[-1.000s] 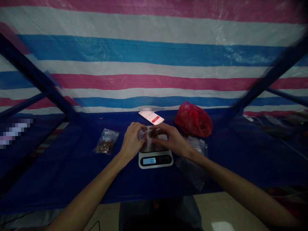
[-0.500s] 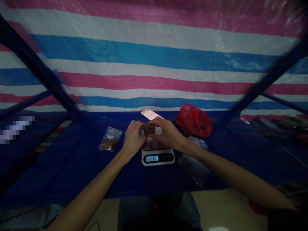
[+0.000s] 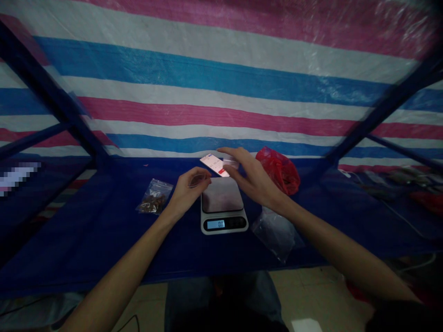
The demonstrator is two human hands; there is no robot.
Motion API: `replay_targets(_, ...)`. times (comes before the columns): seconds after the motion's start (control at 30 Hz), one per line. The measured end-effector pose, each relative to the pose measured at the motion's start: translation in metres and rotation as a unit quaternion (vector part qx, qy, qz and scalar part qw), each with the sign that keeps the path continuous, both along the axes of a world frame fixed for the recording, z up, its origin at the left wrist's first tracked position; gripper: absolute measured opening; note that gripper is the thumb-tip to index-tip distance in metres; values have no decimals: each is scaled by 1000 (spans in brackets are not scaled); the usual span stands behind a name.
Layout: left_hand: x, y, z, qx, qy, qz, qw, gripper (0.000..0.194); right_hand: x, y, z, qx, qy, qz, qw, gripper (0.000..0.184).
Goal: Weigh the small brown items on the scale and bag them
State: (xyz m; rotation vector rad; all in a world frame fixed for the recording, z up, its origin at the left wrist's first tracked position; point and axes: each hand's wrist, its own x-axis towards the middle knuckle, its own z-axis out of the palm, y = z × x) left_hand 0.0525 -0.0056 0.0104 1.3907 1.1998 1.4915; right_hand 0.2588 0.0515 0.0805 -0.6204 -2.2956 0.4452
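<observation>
A white kitchen scale [image 3: 224, 225] stands in front of me, its plate bare and its lit display reading 0.0. My left hand [image 3: 190, 186] is curled at the plate's left edge, thumb and fingertips together. Inside the curl shows a thin clear edge that I cannot make out. Over the plate's far right side, my right hand [image 3: 254, 177] holds a small translucent container [image 3: 231, 161] between thumb and fingers. Behind the scale lies a phone [image 3: 212, 162] with a lit screen, partly covered by the right hand.
On the blue tabletop [image 3: 114, 240], a zip bag [image 3: 154, 197] of brown pieces lies left. Right of the scale are a red plastic bag [image 3: 282, 173] and flat clear zip bags [image 3: 277, 233]. Blue frame bars and a striped sheet [image 3: 214, 110] stand behind.
My hands have moved apart, the right one up and right with the translucent container. The brown contents seen between them no longer show. The display went from 10.0 to 0.0.
</observation>
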Motion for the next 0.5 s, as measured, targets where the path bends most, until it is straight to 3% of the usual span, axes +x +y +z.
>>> replay_targets(0.13, 2, -5, 6, -70, -132, -120, 982, 25, 53, 8, -29, -81, -1, -95, 992, 24)
replay_targets(0.23, 4, -6, 5, -100, -163, -158, 969, 26, 86, 8, -61, -138, -17, -133, 981, 24)
replay_targets(0.33, 5, -4, 2, -101, -145, -151, 973, 28, 102, 2, -81, -150, -38, -143, 978, 21)
replay_targets(0.5, 4, 1, 2, -67, -127, -101, 984, 35, 99, -7, -89, -122, -109, -134, 977, 11)
